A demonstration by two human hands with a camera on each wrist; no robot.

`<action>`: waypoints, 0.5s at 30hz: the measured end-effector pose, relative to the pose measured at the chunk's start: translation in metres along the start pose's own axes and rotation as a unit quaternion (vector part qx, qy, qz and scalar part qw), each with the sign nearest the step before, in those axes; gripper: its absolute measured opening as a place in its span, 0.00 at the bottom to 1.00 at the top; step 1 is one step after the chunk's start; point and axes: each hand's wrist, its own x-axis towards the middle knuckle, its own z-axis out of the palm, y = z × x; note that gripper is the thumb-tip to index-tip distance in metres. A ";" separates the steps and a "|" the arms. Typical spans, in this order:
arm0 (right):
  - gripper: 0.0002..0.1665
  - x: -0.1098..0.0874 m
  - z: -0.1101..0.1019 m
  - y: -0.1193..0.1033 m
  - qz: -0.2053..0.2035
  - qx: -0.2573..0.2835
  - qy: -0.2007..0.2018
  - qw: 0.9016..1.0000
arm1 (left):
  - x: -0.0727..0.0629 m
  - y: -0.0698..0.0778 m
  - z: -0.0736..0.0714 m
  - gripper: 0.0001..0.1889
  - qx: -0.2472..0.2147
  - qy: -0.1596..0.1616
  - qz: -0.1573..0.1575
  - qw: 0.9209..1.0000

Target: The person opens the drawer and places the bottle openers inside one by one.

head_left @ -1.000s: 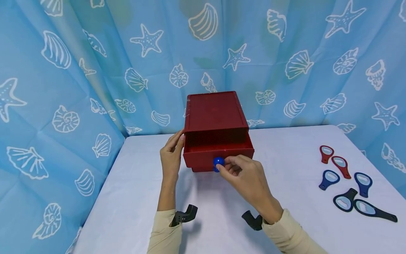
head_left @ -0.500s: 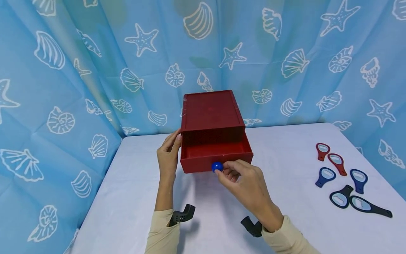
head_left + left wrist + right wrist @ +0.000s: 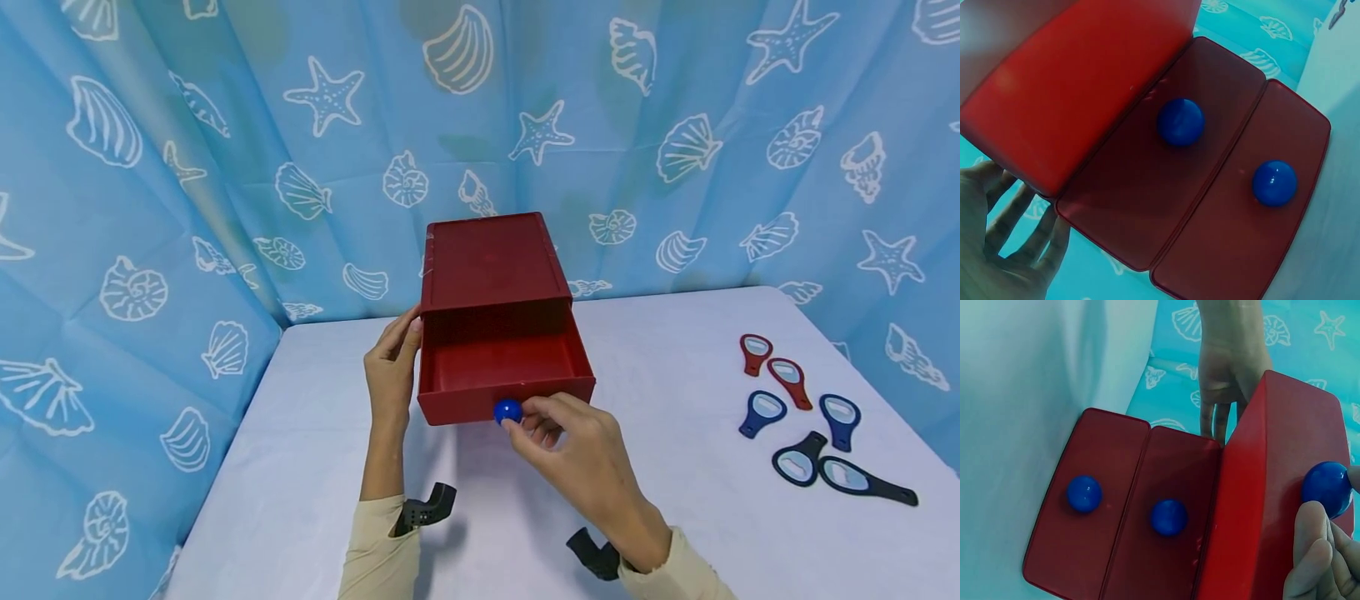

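The top drawer [image 3: 456, 408] of a dark red plastic drawer cabinet [image 3: 495, 258] stands partly pulled out toward the person, its brighter red floor showing from above. On its front is a round, glossy blue knob [image 3: 507, 412], clamped between the thumb and fingertips of the right hand [image 3: 585, 446], which comes in from the right side of the front. Below it, the left wrist view shows two more drawer fronts, the middle drawer [image 3: 1129, 187] and the bottom drawer [image 3: 1229, 237], both closed, each with a matching middle knob [image 3: 1180, 122] and bottom knob [image 3: 1274, 182]. The left hand [image 3: 392, 371] rests against the cabinet's left side near the front edge, fingers extended and slightly apart, the thumb beside the opening. Both arms wear beige sleeves [image 3: 381, 550], with a black wrist mount [image 3: 425, 507] at the left wrist and a second black mount [image 3: 595, 554] at the right. The cabinet stands on a white-covered table [image 3: 675, 358]. Well apart from it, on the person's right, lie six flat, handled paddles with pale oval centres: two red paddles [image 3: 787, 381], two dark blue paddles [image 3: 840, 422] and two black paddles [image 3: 868, 483]. A light blue curtain [image 3: 420, 92] printed with white shells and starfish hangs behind the table and along its left side.
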 end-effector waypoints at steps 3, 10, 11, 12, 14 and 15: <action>0.12 -0.008 -0.005 0.002 0.002 -0.003 0.014 1.000 | -0.001 -0.001 0.009 0.20 -0.004 -0.015 -0.003 1.000; 0.12 -0.023 -0.022 0.012 -0.028 0.002 0.001 1.000 | -0.003 -0.008 0.014 0.20 0.006 -0.013 0.003 1.000; 0.12 -0.025 -0.026 0.014 -0.037 0.006 -0.006 0.999 | -0.003 -0.012 0.012 0.20 0.007 -0.008 0.002 1.000; 0.12 -0.027 -0.031 0.017 -0.046 0.012 -0.014 0.999 | -0.003 -0.015 0.010 0.20 0.010 -0.002 0.001 1.000; 0.13 -0.032 -0.042 0.024 -0.052 0.021 -0.035 0.998 | -0.002 -0.022 0.005 0.19 0.013 0.010 -0.002 1.000; 0.12 -0.034 -0.047 0.029 -0.053 0.026 -0.045 0.997 | -0.002 -0.025 0.003 0.19 0.013 0.017 -0.002 1.000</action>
